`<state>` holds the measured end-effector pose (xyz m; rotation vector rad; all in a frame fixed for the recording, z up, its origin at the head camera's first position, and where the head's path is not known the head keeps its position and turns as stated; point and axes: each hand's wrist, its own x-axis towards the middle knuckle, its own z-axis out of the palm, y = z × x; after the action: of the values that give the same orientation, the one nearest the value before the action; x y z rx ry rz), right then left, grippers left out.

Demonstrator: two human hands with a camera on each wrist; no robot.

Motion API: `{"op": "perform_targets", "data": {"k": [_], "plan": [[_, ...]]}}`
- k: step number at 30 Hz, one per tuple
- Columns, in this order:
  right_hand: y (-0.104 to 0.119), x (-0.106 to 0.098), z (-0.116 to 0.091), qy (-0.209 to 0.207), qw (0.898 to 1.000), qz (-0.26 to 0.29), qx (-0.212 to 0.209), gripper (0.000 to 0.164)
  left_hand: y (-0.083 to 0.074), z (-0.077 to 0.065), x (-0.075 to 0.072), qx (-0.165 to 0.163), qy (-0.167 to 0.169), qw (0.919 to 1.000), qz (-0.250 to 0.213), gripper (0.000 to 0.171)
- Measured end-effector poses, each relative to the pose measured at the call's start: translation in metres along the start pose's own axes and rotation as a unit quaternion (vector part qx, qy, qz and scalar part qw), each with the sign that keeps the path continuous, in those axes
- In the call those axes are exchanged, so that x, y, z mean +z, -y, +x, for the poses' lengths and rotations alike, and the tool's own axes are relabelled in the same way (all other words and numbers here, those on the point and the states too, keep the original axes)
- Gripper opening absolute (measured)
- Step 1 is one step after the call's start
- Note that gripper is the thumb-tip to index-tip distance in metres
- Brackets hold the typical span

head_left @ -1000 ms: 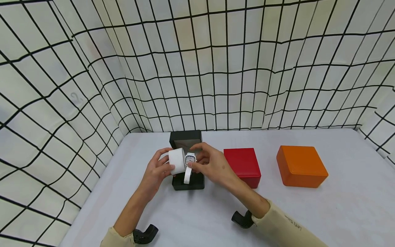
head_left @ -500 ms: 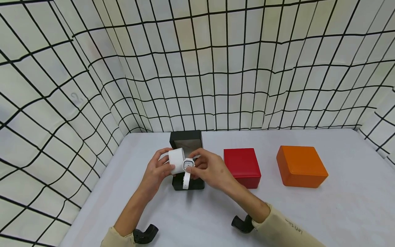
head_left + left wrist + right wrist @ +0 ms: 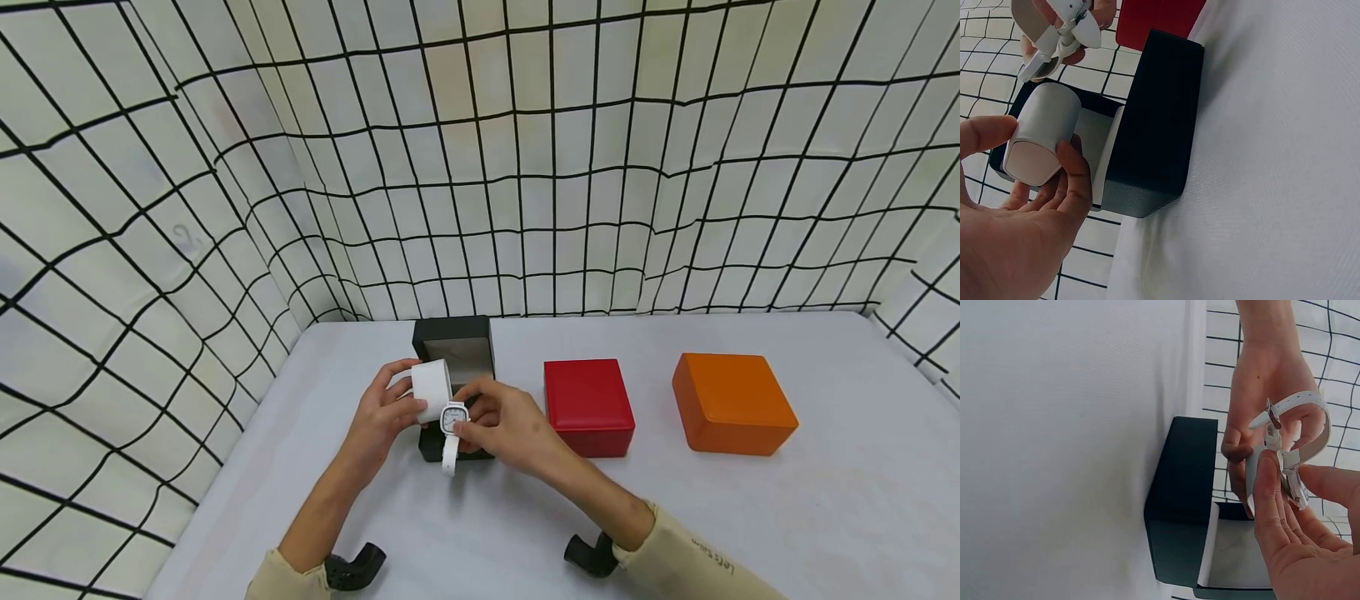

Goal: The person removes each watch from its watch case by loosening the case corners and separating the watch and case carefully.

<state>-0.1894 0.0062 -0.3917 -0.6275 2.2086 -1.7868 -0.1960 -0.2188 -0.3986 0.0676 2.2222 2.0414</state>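
My left hand holds a white watch cushion between thumb and fingers, above an open black watch box. A white wristwatch with a squarish dial is pinched by my right hand, just right of the cushion's lower end. Its strap hangs down. Seen from the left wrist, the cushion is a rounded roll with a flat end, over the box's pale inside. In the right wrist view the watch strap curves in a loop with its buckle end near the other end.
A closed red box stands to the right of the black one. Farther right is a closed orange box. White table cloth lies beneath, and black wire mesh rises behind and at the left.
My right hand has brought the watch down and slightly left, from beside the cushion to its lower right. The left hand and cushion have barely moved.
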Motion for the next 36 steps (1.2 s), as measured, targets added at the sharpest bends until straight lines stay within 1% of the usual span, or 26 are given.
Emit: {"op": "perform_targets", "data": {"k": [7, 13, 23, 36], "plan": [[-0.001, 0.002, -0.002, 0.014, 1.0, -0.005, 0.004, 0.032, 0.001, 0.001, 0.0, -0.006, 0.001, 1.0, 0.002, 0.06], [-0.002, 0.003, -0.005, 0.026, 1.0, -0.013, 0.007, 0.033, 0.002, 0.0, 0.002, -0.001, 0.01, 0.9999, 0.008, 0.06], [-0.006, 0.008, -0.006, 0.047, 0.998, -0.02, 0.02, 0.033, 0.004, 0.0, 0.003, -0.002, 0.012, 0.9998, 0.013, 0.06], [-0.007, 0.011, -0.007, 0.054, 0.998, -0.027, 0.035, 0.031, 0.005, 0.0, 0.003, 0.004, 0.015, 0.9998, 0.015, 0.059]]}}
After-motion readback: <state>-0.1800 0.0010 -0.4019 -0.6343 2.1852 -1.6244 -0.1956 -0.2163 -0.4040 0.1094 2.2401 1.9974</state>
